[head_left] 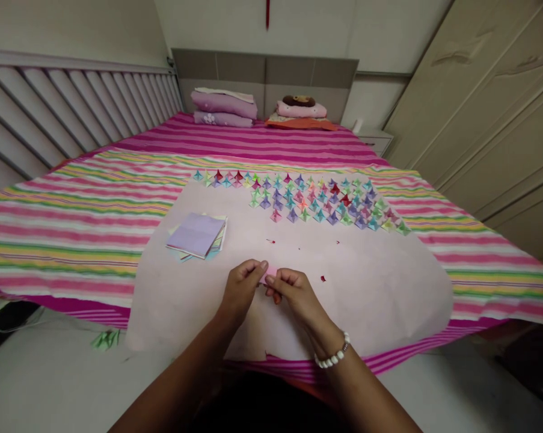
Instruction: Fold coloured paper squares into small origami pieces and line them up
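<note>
My left hand (243, 284) and my right hand (293, 290) meet over a large pale pink sheet (365, 282) spread on the bed. Both pinch a small pink folded paper piece (269, 276) between their fingertips; most of it is hidden by the fingers. A white bead bracelet (333, 358) circles my right wrist. To the left lies a stack of coloured square papers (196, 236) with a lilac sheet on top. Farther back, several small folded paper shapes (319, 201) in many colours stand in rows on the sheet.
The bed has a pink, green and yellow striped cover (73, 222). Pillows (223, 108) lie at the headboard. A slatted rail (73, 108) runs along the left, wardrobe doors (492, 114) on the right. Green paper scraps (105, 340) lie on the floor at the left.
</note>
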A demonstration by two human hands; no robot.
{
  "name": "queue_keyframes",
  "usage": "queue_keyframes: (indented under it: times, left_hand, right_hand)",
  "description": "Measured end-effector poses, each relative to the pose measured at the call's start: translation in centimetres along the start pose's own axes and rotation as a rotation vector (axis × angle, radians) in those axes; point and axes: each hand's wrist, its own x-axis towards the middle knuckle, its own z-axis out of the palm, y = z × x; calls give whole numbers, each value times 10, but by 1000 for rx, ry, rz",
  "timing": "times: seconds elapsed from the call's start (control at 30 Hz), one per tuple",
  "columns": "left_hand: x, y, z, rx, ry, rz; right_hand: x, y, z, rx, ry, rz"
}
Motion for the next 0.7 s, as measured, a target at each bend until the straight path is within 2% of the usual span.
queue_keyframes:
  times: [0.2,0.33,0.47,0.57,0.7]
  left_hand:
    - [5,-10,-2,-150,-79,-81]
    - [3,-1,-6,-8,-76,-20]
    - [2,3,-7,101,-72,51]
    - [3,-1,-7,22,-86,49]
    - [4,-9,-9,-79,-78,84]
  right_hand:
    - [-2,5,3,30,-3,-16]
    - [-2,9,0,101,-52,17]
    - [0,8,-2,154,59,-15]
    - [1,7,-3,195,140,-10]
    - [2,6,-4,230,178,-12]
